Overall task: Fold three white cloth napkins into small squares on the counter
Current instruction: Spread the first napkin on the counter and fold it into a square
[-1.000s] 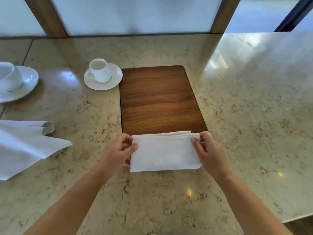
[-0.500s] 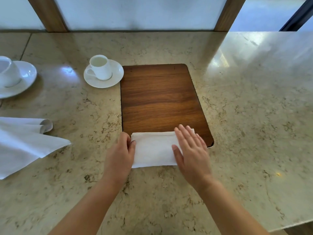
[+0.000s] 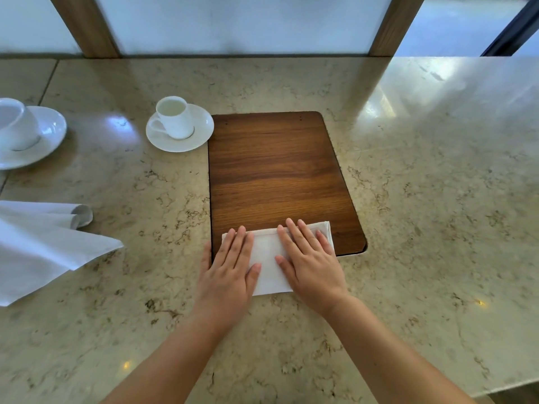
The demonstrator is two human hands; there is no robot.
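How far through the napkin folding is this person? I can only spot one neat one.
No finished square is set aside anywhere in view. In hand: both the left hand and right hand lie flat on a small folded white cloth napkin, straddling the near edge of the brown wooden board. Left: a loose white cloth lying largely unfolded at the left of the beige marble counter. A third napkin is not visible.

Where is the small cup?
In the head view, the small cup stands on its saucer left of centre, just beside the wooden board's far left corner.
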